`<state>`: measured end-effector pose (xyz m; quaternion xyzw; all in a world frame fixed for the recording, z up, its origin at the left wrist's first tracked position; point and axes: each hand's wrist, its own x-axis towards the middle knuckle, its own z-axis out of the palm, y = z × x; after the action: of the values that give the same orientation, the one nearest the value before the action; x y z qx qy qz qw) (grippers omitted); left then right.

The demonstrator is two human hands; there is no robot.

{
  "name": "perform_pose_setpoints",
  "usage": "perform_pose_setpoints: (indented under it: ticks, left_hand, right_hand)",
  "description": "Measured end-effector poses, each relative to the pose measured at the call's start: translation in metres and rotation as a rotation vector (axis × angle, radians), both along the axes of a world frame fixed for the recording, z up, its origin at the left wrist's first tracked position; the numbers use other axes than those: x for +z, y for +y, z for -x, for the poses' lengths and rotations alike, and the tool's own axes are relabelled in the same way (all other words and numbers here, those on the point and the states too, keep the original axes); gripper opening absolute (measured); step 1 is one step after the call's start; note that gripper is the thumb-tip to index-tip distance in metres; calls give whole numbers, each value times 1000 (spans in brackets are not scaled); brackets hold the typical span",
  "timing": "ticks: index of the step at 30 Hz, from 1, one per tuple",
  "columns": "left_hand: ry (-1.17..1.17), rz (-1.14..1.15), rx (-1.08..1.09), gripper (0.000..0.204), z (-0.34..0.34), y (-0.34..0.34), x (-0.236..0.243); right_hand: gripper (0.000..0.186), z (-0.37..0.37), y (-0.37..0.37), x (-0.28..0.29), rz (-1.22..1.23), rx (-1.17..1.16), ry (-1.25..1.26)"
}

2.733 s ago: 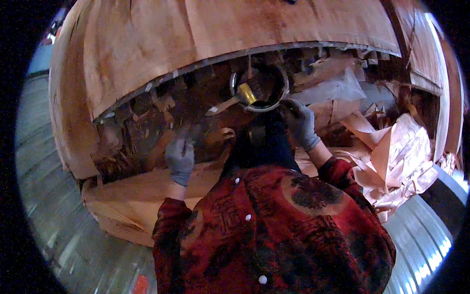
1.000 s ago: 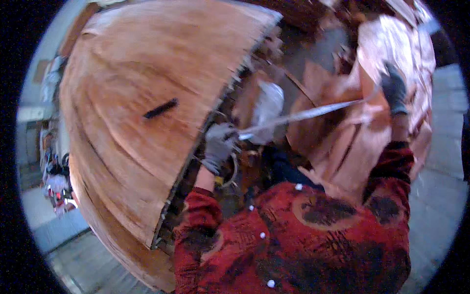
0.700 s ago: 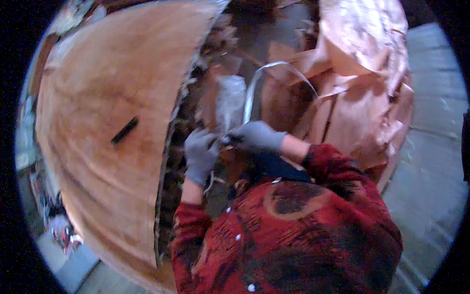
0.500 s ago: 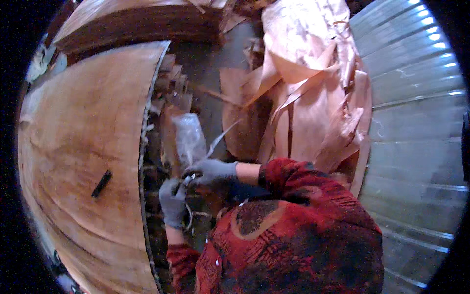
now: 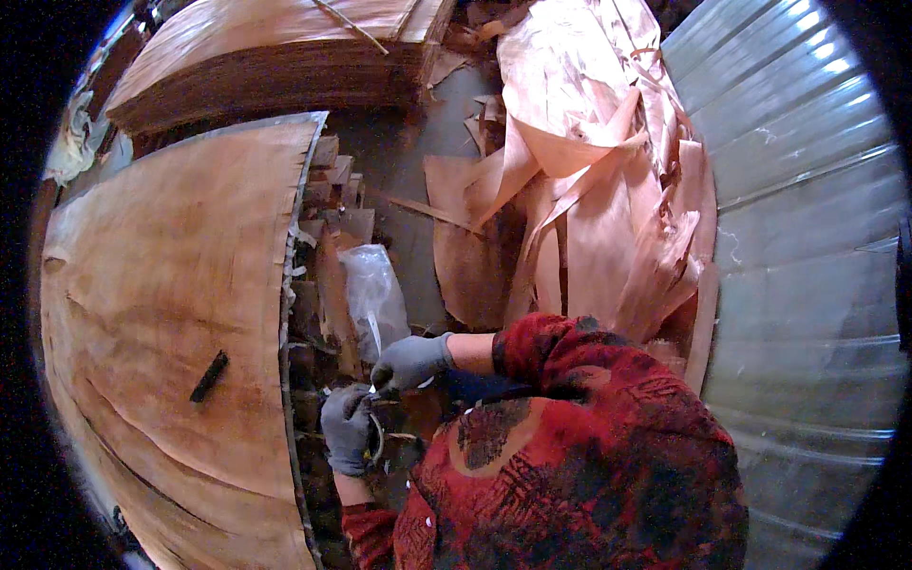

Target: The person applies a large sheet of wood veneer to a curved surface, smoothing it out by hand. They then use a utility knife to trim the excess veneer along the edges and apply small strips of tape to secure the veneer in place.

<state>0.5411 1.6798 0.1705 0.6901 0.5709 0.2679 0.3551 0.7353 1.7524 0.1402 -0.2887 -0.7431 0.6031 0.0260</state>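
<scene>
Both my hands wear grey gloves and meet close in front of my chest. My right hand (image 5: 410,361) pinches a thin pale strip (image 5: 372,334) whose short free end sticks up by the fingers. My left hand (image 5: 347,432) is closed just below it, gripping the strip's other end. A curved metal rim (image 5: 378,439) shows beside the left palm. The hands hover over the gap along the ragged edge of a large sheet of wood veneer (image 5: 161,285) on my left. A small dark object (image 5: 209,376) lies on that sheet.
A clear plastic bag (image 5: 372,290) lies in the gap beside stacked wood bits. A loose heap of curled veneer scraps (image 5: 589,190) rises ahead on the right. A flat stack of veneer (image 5: 275,57) sits at the far left. Corrugated metal sheeting (image 5: 807,237) runs along the right.
My view swung from the tin and brush toward the scrap heap. My hands drew a long pale strip out wide, then came together; only a short end of it shows now.
</scene>
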Motion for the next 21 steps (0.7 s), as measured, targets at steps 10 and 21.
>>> perform_pose_setpoints:
  ticks: [10, 21]
  left_hand:
    - [-280, 11, 388, 11, -6, -18, 1]
    - [310, -262, 545, 65, 37, -27, 33]
  right_hand:
    - [13, 17, -19, -32, 554, -848, 324]
    - [45, 2, 16, 20, 1107, -606, 546]
